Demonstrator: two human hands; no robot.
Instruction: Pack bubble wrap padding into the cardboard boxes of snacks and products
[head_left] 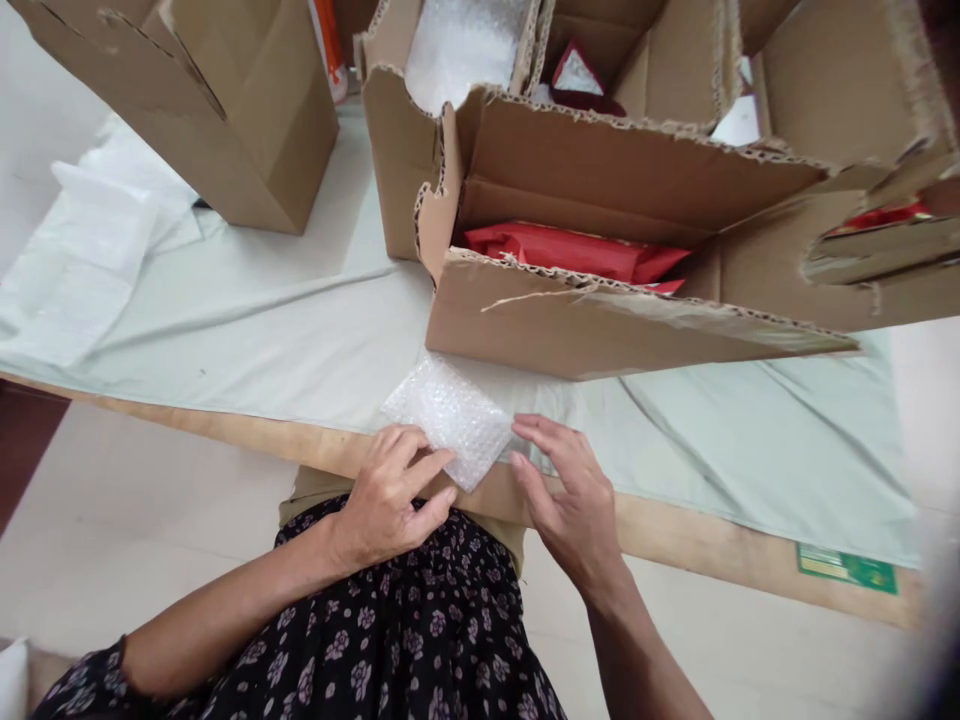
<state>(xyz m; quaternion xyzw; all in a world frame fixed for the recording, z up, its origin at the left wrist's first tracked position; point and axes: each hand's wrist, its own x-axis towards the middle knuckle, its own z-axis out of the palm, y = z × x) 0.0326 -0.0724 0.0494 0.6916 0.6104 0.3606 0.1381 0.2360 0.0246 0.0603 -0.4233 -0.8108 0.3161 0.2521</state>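
Observation:
A small bubble-wrap pouch (pixel 450 415) lies flat at the near edge of the table (pixel 705 545). My left hand (pixel 386 495) rests at its lower left corner, with the fingertips pinching that edge. My right hand (pixel 574 500) is just to the right of the pouch, its fingers held together and stretched, the tips touching the pouch's right edge. Right behind the pouch stands an open cardboard box (pixel 600 320) with red packets (pixel 570 250) inside.
A pale green cloth (pixel 262 320) covers the table. A tall cardboard box (pixel 225 100) stands back left beside white plastic bags (pixel 90 250). More open boxes hold bubble wrap (pixel 457 45) at the back. A green label (pixel 847 567) sits on the table edge at right.

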